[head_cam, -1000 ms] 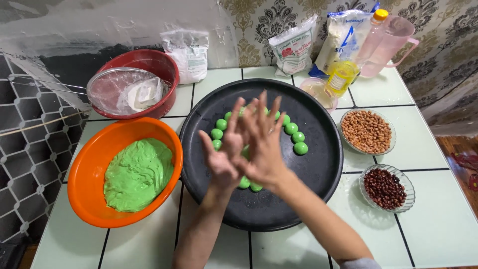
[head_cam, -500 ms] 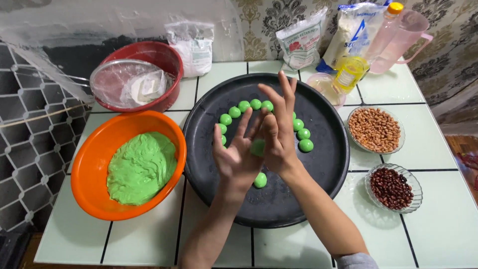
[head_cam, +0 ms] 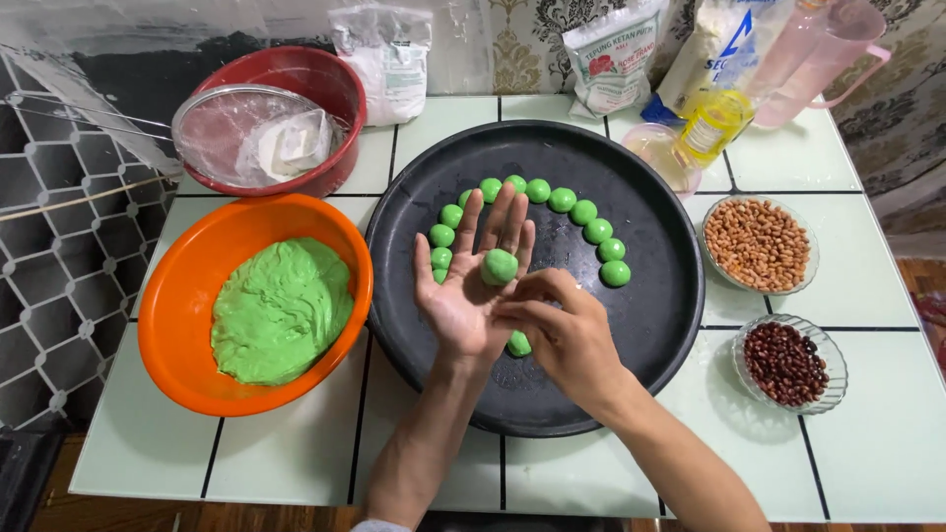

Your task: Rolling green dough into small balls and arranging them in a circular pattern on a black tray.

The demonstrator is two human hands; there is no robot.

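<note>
**Two hands, one green dough ball**

Two bare hands meet over a round black metal tray [head_cam: 650,325]. The left hand [head_cam: 463,296] lies open, palm up, fingers spread, with a smooth round green dough ball [head_cam: 499,267] resting at the base of its fingers. The right hand [head_cam: 562,330] sits just beside it, fingers loosely curled, fingertips touching the left palm and holding nothing.

On the tray, an arc of finished green dough balls [head_cam: 581,212] curves behind the hands; one more peeks out beneath them. To the left stands an orange plastic bowl [head_cam: 182,296] of soft green dough [head_cam: 281,310]. Right of the tray are a small glass dish of pale peanuts [head_cam: 757,243] and another of dark red beans [head_cam: 785,363].

The ball lies loose on the open palm, so a slight tilt could roll it off onto the tray, flattening it or knocking it into its neighbours.
</note>
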